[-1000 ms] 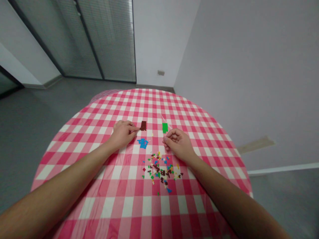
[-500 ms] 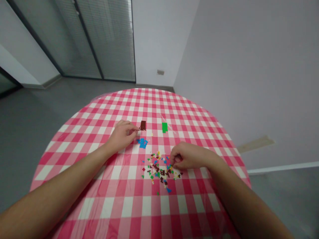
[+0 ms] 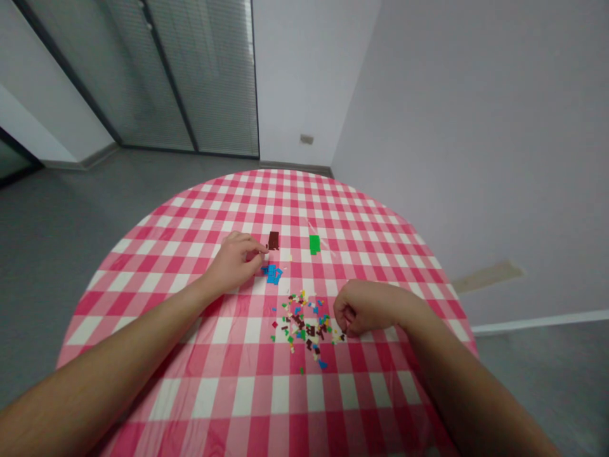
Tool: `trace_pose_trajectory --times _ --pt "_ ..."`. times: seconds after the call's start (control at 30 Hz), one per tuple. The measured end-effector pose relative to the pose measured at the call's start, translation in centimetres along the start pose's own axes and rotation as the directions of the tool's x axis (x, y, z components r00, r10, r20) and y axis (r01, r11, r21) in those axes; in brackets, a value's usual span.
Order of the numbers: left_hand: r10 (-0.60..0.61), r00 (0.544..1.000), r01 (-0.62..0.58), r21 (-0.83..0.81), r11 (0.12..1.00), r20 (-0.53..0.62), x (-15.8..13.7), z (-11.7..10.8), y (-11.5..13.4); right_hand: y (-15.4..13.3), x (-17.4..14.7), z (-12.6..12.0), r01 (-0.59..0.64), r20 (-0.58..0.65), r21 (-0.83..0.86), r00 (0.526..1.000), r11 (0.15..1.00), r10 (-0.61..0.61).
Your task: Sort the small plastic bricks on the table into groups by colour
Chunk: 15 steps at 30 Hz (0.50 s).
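Note:
My left hand rests on the table at left of centre, fingers loosely bent, with a small gap between thumb and index fingertips. Just beyond those fingertips sits a dark brown rectangular block of bricks, small brown bits at its near edge. Blue toy bricks lie in a cluster right of the thumb. My right hand is curled with its fingertips pinched together, at the right edge of a pile of tiny mixed toy bricks. A dark piece shows by its fingertips; what lies inside the pinch is hidden.
A bright green block of bricks stands right of the brown one. The round table wears a red-and-white checked cloth under a clear, creased cover. A wall rises close on the right; glass partitions stand behind.
My right hand has drawn back a little to the right and toward me, off the pile's upper right part. My left hand has barely moved.

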<state>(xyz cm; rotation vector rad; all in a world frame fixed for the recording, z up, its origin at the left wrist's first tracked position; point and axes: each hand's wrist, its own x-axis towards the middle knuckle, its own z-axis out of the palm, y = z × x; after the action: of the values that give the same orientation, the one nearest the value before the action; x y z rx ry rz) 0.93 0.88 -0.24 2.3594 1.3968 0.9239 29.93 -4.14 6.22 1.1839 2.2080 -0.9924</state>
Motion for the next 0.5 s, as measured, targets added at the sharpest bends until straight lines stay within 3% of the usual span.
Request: trace_pose_trajectory --times 0.3,0.4,0.5 --pt "-0.034 0.999 0.033 -0.022 0.999 -0.017 0.0 0.1 0.1 -0.5 0.0 0.2 0.013 -0.039 -0.011 0.999 1.0 -0.014" --pt "-0.012 1.0 0.012 -0.047 0.999 -0.013 0.0 0.1 0.2 0.0 0.2 0.4 0.123 -0.144 0.063 0.983 0.99 -0.113" --pt "0.009 1.0 -0.01 -0.071 0.997 -0.002 0.0 0.2 0.2 0.4 0.7 0.5 0.234 -0.303 0.159 0.936 0.959 -0.178"
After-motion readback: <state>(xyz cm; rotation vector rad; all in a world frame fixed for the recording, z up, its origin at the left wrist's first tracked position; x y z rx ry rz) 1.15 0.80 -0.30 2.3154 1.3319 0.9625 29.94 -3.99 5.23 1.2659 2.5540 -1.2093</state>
